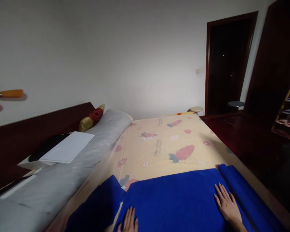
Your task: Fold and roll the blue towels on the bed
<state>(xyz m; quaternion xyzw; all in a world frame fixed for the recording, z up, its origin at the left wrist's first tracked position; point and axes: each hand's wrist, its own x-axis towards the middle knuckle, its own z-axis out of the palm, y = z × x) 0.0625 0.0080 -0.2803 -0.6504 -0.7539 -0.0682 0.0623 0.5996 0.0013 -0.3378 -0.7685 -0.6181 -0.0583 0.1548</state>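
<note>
A blue cloth [174, 199] is spread out at the near end of the bed. Flat on its left edge lies my left hand [129, 222], fingers stretched out, partly cut off by the bottom of the view. My right hand [226, 201] rests with spread fingers on the cloth's right part. Beside that hand, along the right, runs a long folded or rolled strip of blue cloth [246, 193]. Another dark blue piece [96, 206] lies left of my left hand; I cannot tell whether it joins the main cloth.
The bed sheet [159, 145] has a carrot and flower print. A long grey pillow [70, 180] lies along the headboard [38, 122], with a white board [69, 146] on it and a red and gold cushion [91, 118] behind. Stools [235, 104] and a shoe rack [286, 112] stand beyond.
</note>
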